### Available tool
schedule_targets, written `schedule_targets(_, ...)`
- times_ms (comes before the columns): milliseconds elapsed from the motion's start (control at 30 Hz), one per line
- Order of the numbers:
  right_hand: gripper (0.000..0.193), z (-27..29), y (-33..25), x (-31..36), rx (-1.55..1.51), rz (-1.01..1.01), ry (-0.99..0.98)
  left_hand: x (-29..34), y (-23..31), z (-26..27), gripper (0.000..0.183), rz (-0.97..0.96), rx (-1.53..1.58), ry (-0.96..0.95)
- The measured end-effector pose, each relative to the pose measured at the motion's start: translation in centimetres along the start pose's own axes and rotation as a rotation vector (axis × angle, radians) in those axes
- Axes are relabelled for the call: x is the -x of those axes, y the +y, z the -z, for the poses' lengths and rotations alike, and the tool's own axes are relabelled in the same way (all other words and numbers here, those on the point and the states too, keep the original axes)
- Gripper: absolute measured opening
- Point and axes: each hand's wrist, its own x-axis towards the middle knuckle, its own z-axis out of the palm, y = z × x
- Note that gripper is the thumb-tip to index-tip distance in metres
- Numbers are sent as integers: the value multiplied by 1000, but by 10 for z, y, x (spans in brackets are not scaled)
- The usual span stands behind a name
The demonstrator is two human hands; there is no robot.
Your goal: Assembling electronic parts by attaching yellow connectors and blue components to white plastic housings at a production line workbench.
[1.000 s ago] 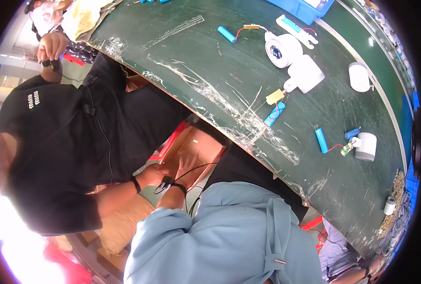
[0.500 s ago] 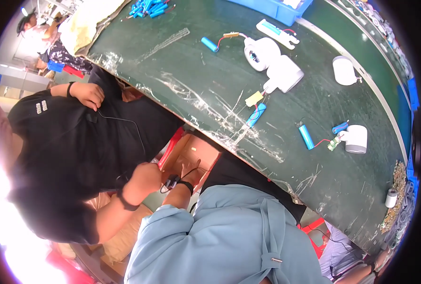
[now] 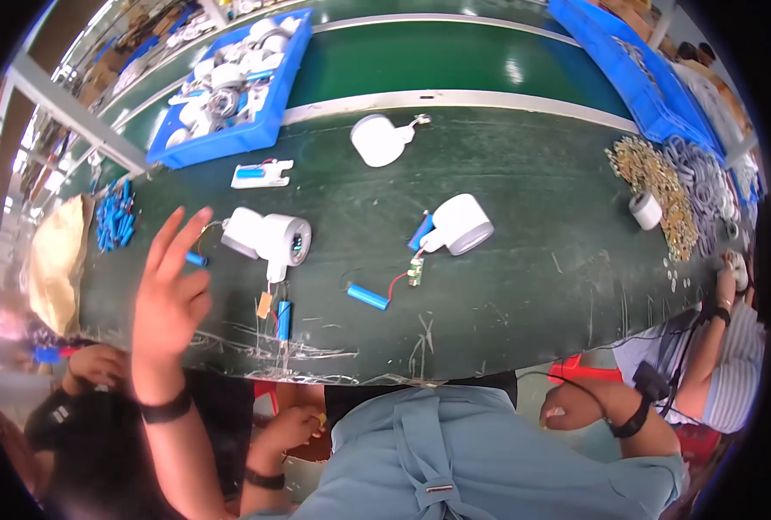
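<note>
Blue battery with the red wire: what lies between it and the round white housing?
A small green circuit board lies there, seen in the head view.

Matt green table (image 3: 524, 286) scratched; white fan housing (image 3: 268, 236) smooth glossy plastic.

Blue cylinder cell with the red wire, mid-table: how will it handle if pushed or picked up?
The cell is a smooth cylinder lying on its side, so a push would probably roll it. Its thin red wire runs to a small circuit board, which would likely drag or dangle when lifted. The wire looks floppy, and its joints may be fragile.
</note>
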Motion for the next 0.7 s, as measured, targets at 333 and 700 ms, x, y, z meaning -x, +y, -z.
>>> schedule_targets(333,24,56,-37,5,316,-288,-18,9,218,37,30,-1140,-269,661)
schedule_targets(700,25,84,-60,54,-140,137,760,-67,274,46,45,-786,-333,759)
